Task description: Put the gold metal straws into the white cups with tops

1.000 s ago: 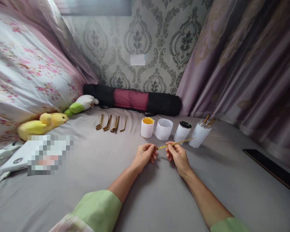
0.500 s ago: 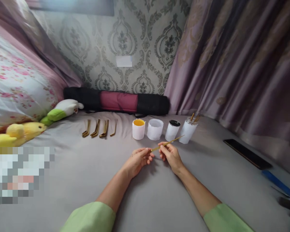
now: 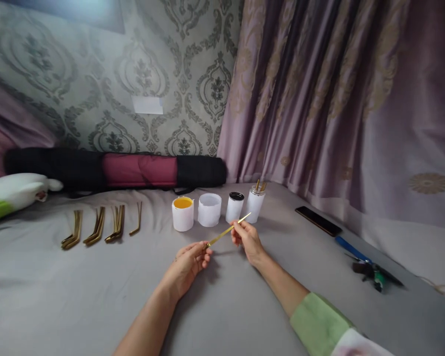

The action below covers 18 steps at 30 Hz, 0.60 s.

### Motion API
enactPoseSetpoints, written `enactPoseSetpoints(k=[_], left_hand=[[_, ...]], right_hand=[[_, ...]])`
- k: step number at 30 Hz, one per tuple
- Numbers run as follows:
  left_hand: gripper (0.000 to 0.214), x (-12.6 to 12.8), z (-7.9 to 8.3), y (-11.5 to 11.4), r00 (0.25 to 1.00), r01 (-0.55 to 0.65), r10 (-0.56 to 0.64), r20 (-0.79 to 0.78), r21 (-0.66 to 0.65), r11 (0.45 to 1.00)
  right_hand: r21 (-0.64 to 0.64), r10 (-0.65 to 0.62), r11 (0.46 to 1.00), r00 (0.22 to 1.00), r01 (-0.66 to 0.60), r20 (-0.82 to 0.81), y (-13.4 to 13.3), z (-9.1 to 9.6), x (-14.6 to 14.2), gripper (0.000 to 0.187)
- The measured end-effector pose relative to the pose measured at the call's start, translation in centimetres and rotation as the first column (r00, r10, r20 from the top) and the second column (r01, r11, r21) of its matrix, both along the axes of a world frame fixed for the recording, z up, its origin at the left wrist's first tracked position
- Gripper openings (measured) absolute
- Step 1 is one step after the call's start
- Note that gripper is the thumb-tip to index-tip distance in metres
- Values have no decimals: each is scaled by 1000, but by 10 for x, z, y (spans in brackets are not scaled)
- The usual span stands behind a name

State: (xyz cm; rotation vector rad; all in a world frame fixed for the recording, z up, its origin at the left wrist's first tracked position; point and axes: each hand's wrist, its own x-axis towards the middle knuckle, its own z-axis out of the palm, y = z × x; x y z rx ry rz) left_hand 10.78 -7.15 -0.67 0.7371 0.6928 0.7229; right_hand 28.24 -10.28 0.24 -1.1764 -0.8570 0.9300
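A thin gold stick [image 3: 228, 230] is held between both hands above the grey sheet. My left hand [image 3: 190, 261] pinches its lower left end, and my right hand [image 3: 245, 238] pinches it near the upper right end. Just behind the hands stands a row of white cups: one with yellow inside [image 3: 183, 213], an empty one [image 3: 209, 209], one with a black top [image 3: 235, 206], and a jar [image 3: 255, 202] with more gold sticks standing in it. Several bent gold sticks [image 3: 96, 230] lie in small groups to the left.
A black and maroon roll bag [image 3: 114, 169] lies along the patterned wall. A white and green soft toy [image 3: 11, 193] is at far left. Right of the hands lie a dark phone [image 3: 318, 220], a blue tool [image 3: 351, 248] and a dark clip-like object [image 3: 373, 274]. Purple curtains [image 3: 337, 99] hang on the right.
The view has swung to the right, so the pillow and yellow toy are gone and the phone and tools appear. Both hands keep hold of the stick, its right end now raised a little.
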Motion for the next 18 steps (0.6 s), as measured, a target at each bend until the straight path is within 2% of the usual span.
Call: enactPoseSetpoints(k=[11, 18], left_hand=[[13, -3, 3, 1, 1000, 4, -3, 21, -55, 998], [15, -4, 1, 3, 999, -5, 8, 43, -69, 998]], right_hand=[[48, -128, 990, 990, 131, -54, -9, 15, 34, 31], [42, -123, 991, 992, 125, -41, -12, 21, 36, 29]])
